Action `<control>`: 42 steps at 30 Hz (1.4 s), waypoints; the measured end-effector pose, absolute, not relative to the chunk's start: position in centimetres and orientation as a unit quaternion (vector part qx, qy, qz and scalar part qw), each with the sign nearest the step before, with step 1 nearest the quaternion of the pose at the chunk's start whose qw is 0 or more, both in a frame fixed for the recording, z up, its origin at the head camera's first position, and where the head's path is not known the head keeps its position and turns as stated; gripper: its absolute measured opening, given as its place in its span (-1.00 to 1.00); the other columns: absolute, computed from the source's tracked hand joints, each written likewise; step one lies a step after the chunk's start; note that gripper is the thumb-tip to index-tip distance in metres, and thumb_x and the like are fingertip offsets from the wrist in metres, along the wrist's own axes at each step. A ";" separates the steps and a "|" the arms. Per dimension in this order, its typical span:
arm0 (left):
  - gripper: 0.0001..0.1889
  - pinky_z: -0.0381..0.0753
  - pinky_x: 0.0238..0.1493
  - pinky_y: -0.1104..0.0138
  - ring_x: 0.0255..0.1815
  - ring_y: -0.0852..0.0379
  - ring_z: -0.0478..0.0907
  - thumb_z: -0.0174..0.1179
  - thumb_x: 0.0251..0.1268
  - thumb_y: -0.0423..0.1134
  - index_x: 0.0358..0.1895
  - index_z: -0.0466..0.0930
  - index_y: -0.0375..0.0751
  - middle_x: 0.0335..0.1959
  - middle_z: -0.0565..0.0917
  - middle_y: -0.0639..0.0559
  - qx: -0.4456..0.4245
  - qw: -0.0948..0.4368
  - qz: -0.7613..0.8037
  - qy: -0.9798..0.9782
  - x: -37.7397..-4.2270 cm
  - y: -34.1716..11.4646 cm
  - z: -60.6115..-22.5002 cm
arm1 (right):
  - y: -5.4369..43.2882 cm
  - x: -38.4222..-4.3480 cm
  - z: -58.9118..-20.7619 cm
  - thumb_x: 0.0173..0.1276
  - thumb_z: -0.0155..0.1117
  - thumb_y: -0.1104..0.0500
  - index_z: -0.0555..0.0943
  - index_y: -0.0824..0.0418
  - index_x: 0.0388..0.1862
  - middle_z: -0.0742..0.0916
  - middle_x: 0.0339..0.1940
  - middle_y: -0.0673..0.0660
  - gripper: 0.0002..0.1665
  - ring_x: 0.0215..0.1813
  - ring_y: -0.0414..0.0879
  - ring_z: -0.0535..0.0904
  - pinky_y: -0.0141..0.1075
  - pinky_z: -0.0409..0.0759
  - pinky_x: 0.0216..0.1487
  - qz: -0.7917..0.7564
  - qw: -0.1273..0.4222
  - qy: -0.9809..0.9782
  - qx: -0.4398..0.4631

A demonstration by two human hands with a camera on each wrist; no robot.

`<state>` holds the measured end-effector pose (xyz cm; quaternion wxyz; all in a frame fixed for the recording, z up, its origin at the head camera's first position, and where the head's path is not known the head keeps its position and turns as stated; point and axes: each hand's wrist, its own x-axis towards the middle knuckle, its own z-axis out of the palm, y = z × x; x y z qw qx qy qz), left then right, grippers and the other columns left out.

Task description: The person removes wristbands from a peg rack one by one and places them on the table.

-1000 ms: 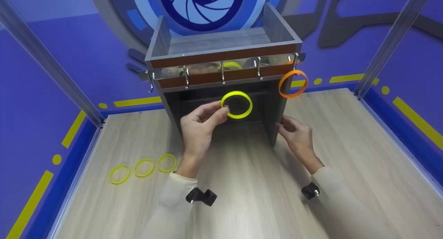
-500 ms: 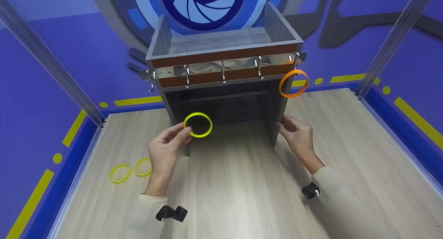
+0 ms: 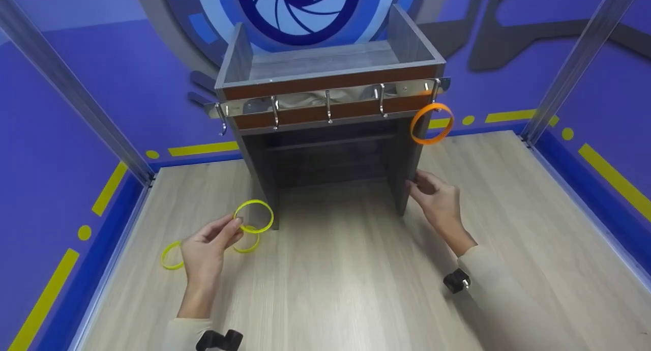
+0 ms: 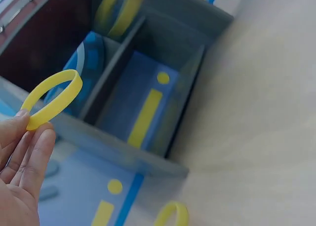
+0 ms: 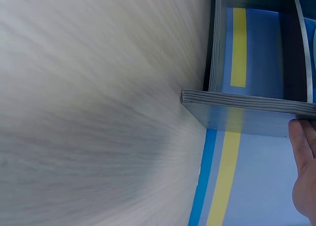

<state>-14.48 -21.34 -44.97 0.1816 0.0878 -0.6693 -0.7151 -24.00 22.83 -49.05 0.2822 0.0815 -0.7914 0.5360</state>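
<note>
My left hand (image 3: pixel 206 249) pinches a yellow silicone wristband (image 3: pixel 254 202) between thumb and fingers, in the air left of the grey wooden shelf unit (image 3: pixel 333 72). The left wrist view shows this wristband (image 4: pixel 69 96) tilted at the fingertips. Behind it, another yellow wristband (image 3: pixel 247 251) lies on the table; one more wristband (image 3: pixel 168 263) is partly covered by the hand. My right hand (image 3: pixel 438 201) touches the unit's right side panel (image 3: pixel 399 178) low down. In the right wrist view, straight fingers (image 5: pixel 301 144) rest against the panel's outer face; the thumb is out of sight there.
A metal hook rail (image 3: pixel 305 100) with several hooks crosses the unit's front. From its far right hook hangs an orange wristband (image 3: pixel 431 141). Blue printed walls (image 3: pixel 91 101) enclose the wooden table (image 3: pixel 346 285) at the back and sides.
My left hand has moved down and to the left with the yellow wristband, from before the unit to above the table's left part. The right hand has stayed in place.
</note>
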 end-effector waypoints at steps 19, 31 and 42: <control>-0.61 0.80 -0.11 0.35 -0.28 0.18 0.83 0.58 0.22 -0.32 0.06 0.77 -0.45 -0.29 0.84 0.09 0.262 0.203 -0.706 -0.626 -11.3 -31.1 -48.4 | 22.8 -23.9 -49.1 0.31 0.57 0.37 0.81 0.37 0.02 0.86 -0.14 0.21 -0.71 -0.16 -0.01 0.82 -0.48 0.76 -0.11 0.535 0.275 -0.794 0.083; -0.46 0.79 -0.12 0.42 -0.31 0.35 0.79 0.48 0.37 -0.15 0.31 0.64 -0.36 -0.37 0.76 0.35 0.350 0.164 -0.629 -0.675 -9.7 -35.1 -50.2 | 23.0 -24.1 -49.0 0.31 0.57 0.39 0.82 0.33 0.02 0.86 -0.17 0.20 -0.70 -0.20 -0.23 0.78 -0.49 0.75 -0.13 0.531 0.282 -0.795 0.085; -0.53 0.81 -0.16 0.38 -0.30 0.26 0.80 0.39 0.48 -0.27 0.38 0.60 -0.32 -0.36 0.75 0.26 0.424 0.114 -0.597 -0.671 -9.0 -36.9 -52.1 | 22.9 -24.1 -49.1 0.34 0.54 0.39 0.83 0.33 0.01 0.86 -0.16 0.19 -0.74 -0.17 -0.01 0.82 -0.55 0.72 -0.12 0.531 0.281 -0.794 0.087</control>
